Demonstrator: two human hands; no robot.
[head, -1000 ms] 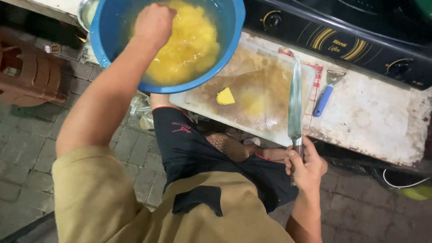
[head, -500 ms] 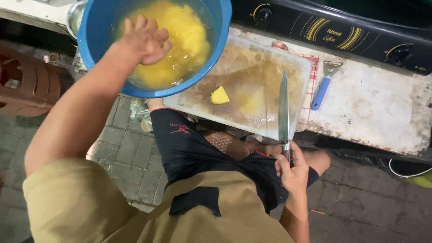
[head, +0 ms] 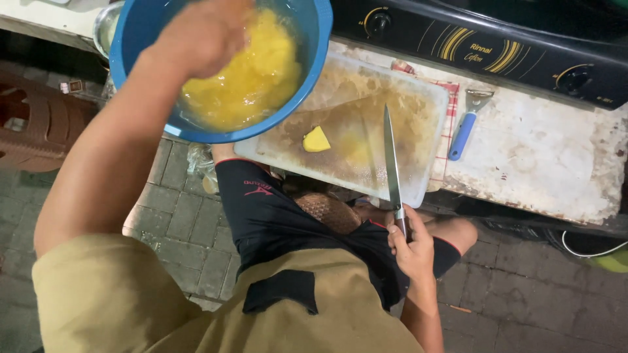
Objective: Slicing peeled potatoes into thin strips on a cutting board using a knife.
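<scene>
Left hand [head: 203, 36] has lifted out of the yellow mash [head: 252, 75] and now sits over the near rim of the blue bowl [head: 314, 59], fingers curled, blurred; can't tell if it holds anything. Right hand [head: 412, 245] is clamped on the knife [head: 391, 160] handle, pulled back toward the lap since a second ago, blade lying across the cutting board [head: 418, 98]. One yellow chunk [head: 316, 140] remains uncut on the board. Blue-handled peeler [head: 466, 127] lies idle on the counter [head: 549, 157].

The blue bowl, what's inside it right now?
The blue bowl holds a heap of wet yellow pieces. The left hand is over them, blurred. The hand and forearm cover the bowl's left part, so what lies beneath them cannot be seen.
</scene>
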